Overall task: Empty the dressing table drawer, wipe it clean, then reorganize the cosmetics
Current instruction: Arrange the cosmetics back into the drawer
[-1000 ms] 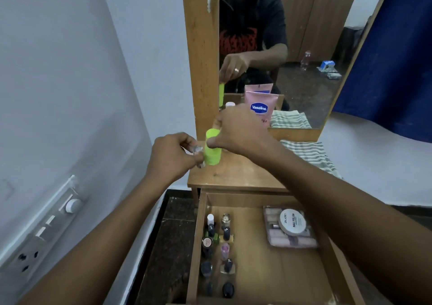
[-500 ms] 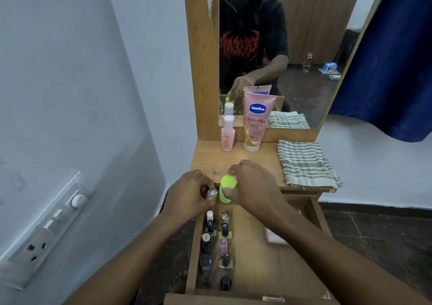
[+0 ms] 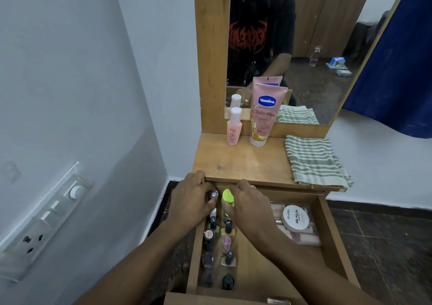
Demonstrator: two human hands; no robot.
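The drawer (image 3: pixel 334 246) stands pulled open. Along its left side two rows of polish bottles (image 3: pixel 228 258) stand upright, running from the near end toward the far end. On the right, farther back, a white tub (image 3: pixel 295 218) marked "NAIL POLISH" sits on a clear case (image 3: pixel 306 238).

Both forearms reach over the drawer to its far left corner, just under the table (image 3: pixel 245 162) edge. The left hand (image 3: pixel 194 201) has its fingers curled round a small silver-capped bottle (image 3: pixel 213 194). Just beside it, the right hand (image 3: pixel 247 204) pinches a green bottle (image 3: pixel 228 196) at its top with bent fingers. Both bottles are at the head of the two rows; whether they touch the drawer floor cannot be told.

On the table, a striped cloth (image 3: pixel 315 162) lies folded at the right, its near edge hanging slightly over the front. At the back, against the mirror (image 3: pixel 304 47), a pink bottle (image 3: pixel 233 129) with a white cap stands upright, and a pink Vaseline tube (image 3: pixel 263 115) stands on its cap just to its right.

A switch panel (image 3: pixel 46 213) is on the left wall, and a blue curtain (image 3: pixel 397 70) hangs at the far right.
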